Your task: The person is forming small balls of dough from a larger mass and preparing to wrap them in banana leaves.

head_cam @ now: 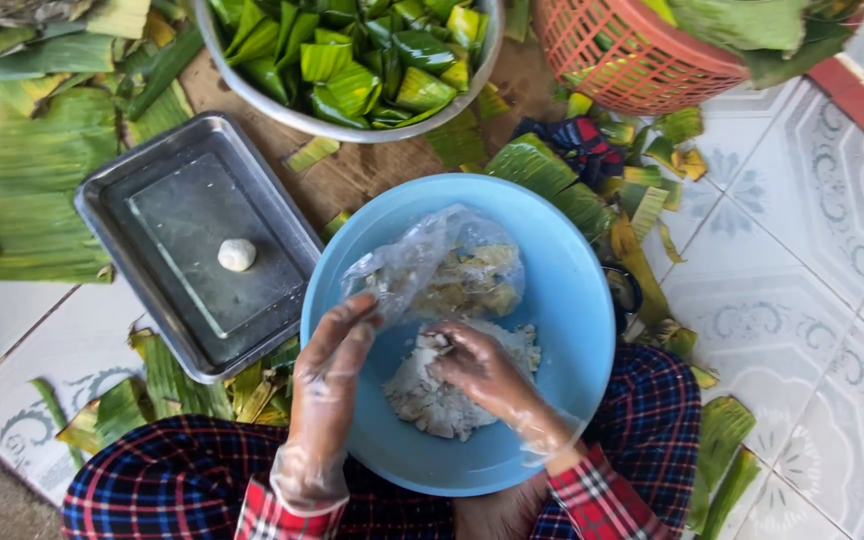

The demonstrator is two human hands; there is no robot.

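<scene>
1. the right hand [482,370] has its fingers curled into the white dough [452,385] at the bottom of the blue bowl [562,300]; its grip is narrow, pinching a bit of the mass. the left hand [337,350] rests on the near-left rim of the bowl, its fingertips touching the clear plastic bag [432,265]; whether those fingers actually close on the bag cannot be told.
2. both hands wear thin clear gloves. the dough looks crumbly and sticky, so a pinched piece could cling to the glove, tear unevenly, or drop back as crumbs.
3. the bowl sits on the person's lap, not on a flat floor. a hard press on one side could tip it toward the white floor tiles [812,300].
4. the bag lies slack against the far-left wall of the bowl with yellowish filling inside; its open mouth could slump and let the filling mix into the dough.
5. the dough lies as an irregular patch, its long axis running roughly from near-left to far-right across the bowl's bottom. it has no clear pointing end.
6. a single small white dough ball [236,254] sits alone in the metal tray [132,190] on the left, well apart from the bowl. folded banana leaves [352,70] fill a metal basin beyond.
</scene>
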